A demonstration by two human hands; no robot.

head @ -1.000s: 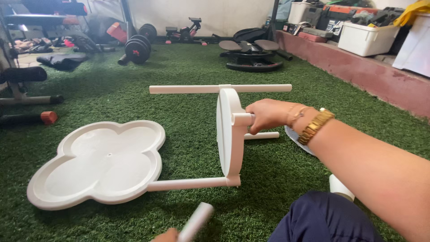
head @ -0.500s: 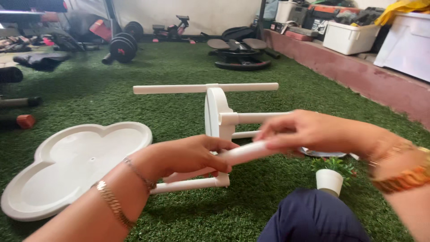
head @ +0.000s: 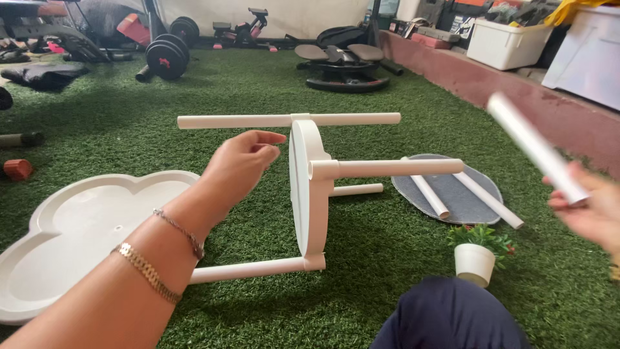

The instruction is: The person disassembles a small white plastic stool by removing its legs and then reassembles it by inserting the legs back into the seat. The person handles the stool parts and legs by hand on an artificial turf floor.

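A white round shelf (head: 309, 187) stands on edge on the green turf, with white tubes through it: a long one (head: 245, 121) across the top, one (head: 394, 169) sticking out to the right, one (head: 248, 270) low at the front. My left hand (head: 240, 161) hovers just left of the shelf, fingers loosely curled, holding nothing. My right hand (head: 591, 207) at the right edge grips a blurred white tube (head: 533, 147) that slants up and to the left.
A white cloud-shaped tray (head: 77, 232) lies at the left. A grey oval board (head: 462, 200) carries two loose white tubes (head: 487, 200). A small potted plant (head: 476, 255) stands by my knee (head: 452, 317). Weights, gym gear and storage bins line the back.
Both hands held the tube together in front of the shelf. Now my right hand has swung it out to the right, and my left hand has let go and lifted.
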